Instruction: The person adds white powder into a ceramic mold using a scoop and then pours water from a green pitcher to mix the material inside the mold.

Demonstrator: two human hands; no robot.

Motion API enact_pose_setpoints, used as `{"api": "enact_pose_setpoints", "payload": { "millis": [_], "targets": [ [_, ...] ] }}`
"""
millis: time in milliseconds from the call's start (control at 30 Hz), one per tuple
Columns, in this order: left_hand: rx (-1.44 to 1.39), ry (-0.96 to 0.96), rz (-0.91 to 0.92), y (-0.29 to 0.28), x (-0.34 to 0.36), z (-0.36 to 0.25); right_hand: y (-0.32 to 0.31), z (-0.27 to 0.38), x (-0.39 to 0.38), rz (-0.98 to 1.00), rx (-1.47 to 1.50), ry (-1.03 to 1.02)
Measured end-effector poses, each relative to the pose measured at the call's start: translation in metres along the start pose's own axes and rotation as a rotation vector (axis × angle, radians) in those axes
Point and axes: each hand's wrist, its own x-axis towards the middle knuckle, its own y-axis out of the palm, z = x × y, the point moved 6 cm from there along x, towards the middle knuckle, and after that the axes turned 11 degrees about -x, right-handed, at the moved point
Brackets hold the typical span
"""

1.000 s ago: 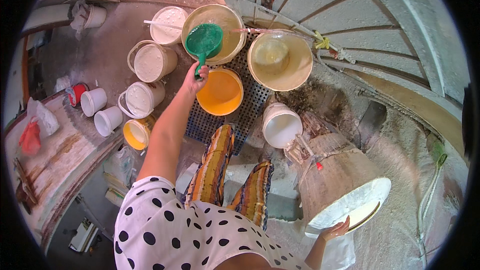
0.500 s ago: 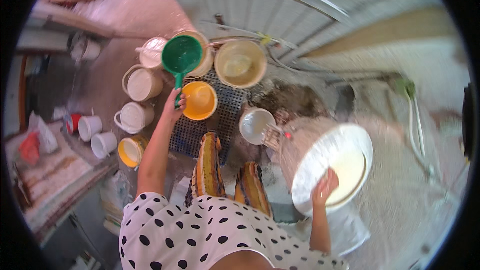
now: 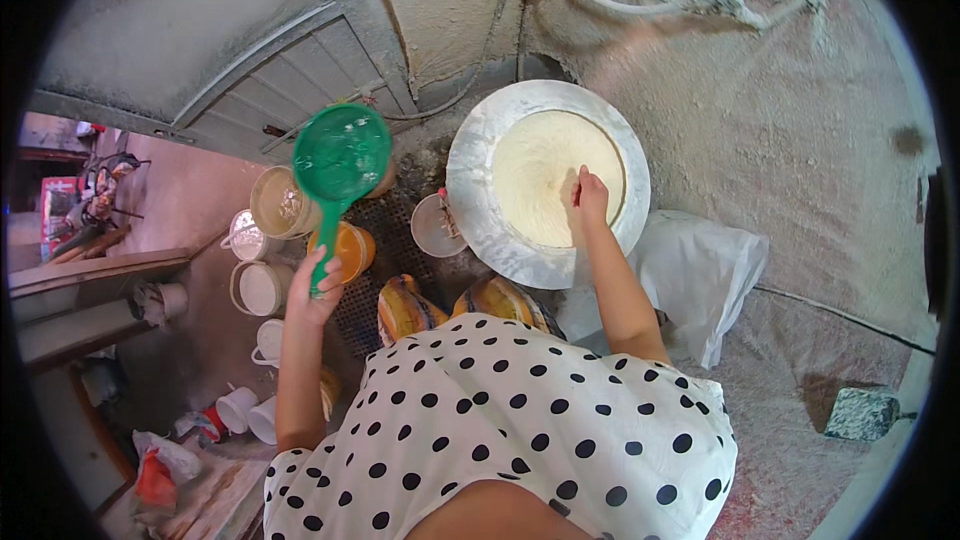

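My left hand (image 3: pixel 318 290) is closed round the handle of a green plastic dipper (image 3: pixel 342 152). Glints in its bowl look like clear liquid. The dipper is up in the air at the left, overlapping the pails below it in view. To the right, my right hand (image 3: pixel 590 194) reaches over a wide metal-rimmed drum (image 3: pixel 478 155). Its fingers are curled, and whatever they may hold is hidden. Inside the drum lies a pale cream mass (image 3: pixel 535 185) with swirl marks. The hand is over the middle of this mass; whether it touches it I cannot tell.
Beyond my left arm stand a beige basin (image 3: pixel 283 202), several white pails (image 3: pixel 260 288) and an orange bucket (image 3: pixel 352 252) by a black grid mat. A small pale bowl (image 3: pixel 437 227) sits beside the drum. White plastic sheeting (image 3: pixel 690 275) lies at its right.
My view has swung right, bringing the drum to the middle. My right hand has gone from near the drum's rim to over its middle. The dipper remains in my left hand.
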Motion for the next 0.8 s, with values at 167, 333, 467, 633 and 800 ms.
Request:
{"api": "enact_pose_setpoints", "payload": {
  "millis": [167,333,467,633,800],
  "targets": [
    [0.145,-0.121,0.105,0.074,0.008,0.092,0.018,-0.004,0.013,0.326,0.550,0.277],
    [0.378,-0.185,0.099,0.113,0.026,0.161,0.052,0.003,0.021,0.406,0.785,0.392],
    [0.507,-0.176,0.078,0.125,0.035,0.194,0.058,0.006,0.024,0.387,0.730,0.414],
    [0.739,-0.098,0.024,0.144,0.036,0.211,0.056,-0.010,0.039,0.331,0.708,0.390],
    [0.827,-0.060,0.023,0.152,0.032,0.212,0.068,-0.025,0.047,0.348,0.781,0.389]
  ]
}}
